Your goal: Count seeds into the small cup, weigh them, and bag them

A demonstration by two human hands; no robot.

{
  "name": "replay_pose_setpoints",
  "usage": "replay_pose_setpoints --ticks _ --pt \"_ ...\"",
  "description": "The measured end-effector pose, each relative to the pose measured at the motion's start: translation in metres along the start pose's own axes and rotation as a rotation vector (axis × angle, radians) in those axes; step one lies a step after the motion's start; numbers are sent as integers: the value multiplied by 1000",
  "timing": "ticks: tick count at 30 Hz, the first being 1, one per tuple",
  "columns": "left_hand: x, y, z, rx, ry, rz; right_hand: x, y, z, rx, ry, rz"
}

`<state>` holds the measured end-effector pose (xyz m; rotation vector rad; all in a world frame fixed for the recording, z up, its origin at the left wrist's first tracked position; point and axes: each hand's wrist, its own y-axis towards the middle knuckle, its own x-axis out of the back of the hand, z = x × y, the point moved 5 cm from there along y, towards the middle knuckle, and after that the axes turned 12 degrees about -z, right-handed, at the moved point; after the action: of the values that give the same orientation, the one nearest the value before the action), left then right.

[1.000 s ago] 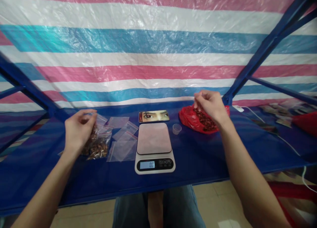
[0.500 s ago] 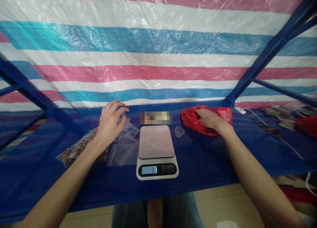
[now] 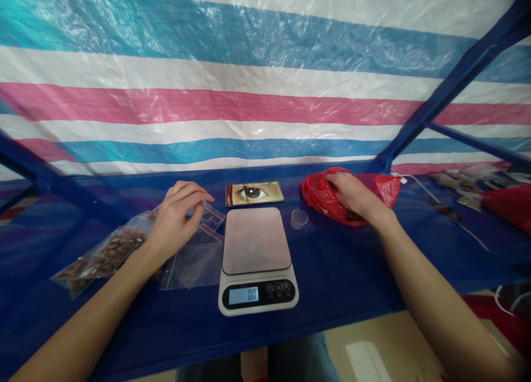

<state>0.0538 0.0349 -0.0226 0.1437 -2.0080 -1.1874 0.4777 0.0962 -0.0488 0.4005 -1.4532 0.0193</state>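
Nearest to you, the scale [image 3: 257, 260] reads zero with its plate bare. Since half a second ago your left hand [image 3: 176, 219] has come down onto the empty clear bags [image 3: 194, 255], fingers loosely spread, holding nothing. The filled bag [image 3: 99, 257] holds brown pieces. Farther, your right hand [image 3: 352, 194] stays inside the red bag [image 3: 332, 197]; its grip I cannot tell.

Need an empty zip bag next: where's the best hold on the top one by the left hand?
Pinch the empty zip bag at its red-lined zip edge, coming from above with the left hand. It lies flat among other bags, and that stiffer corner beside the scale sits clear.
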Motion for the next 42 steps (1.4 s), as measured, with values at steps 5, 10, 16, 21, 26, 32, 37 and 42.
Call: replay_pose_setpoints --ticks 5,10,16,21,26,32,37,42 --pt "-15 -4 -11 -39 -97 96 -3 -4 -4 7 29 -12" --pt "-20 -7 -13 -41 -132 141 -4 -3 -6 17 36 -58" --pt "-22 -8 -10 -36 -131 177 5 0 -4 46 78 -112" --pt "-23 -8 -11 -22 -140 181 28 -5 -2 23 150 -224" --pt "-23 -7 -10 -20 -138 189 60 -16 0 -62 166 -288" --pt "-24 -6 -11 -15 -133 182 86 -30 31 -5 359 -388" --pt "-26 -6 -14 -31 -134 186 72 -33 85 257 629 -175" --pt "-26 -6 -15 -26 -132 194 54 -34 109 371 635 -29"
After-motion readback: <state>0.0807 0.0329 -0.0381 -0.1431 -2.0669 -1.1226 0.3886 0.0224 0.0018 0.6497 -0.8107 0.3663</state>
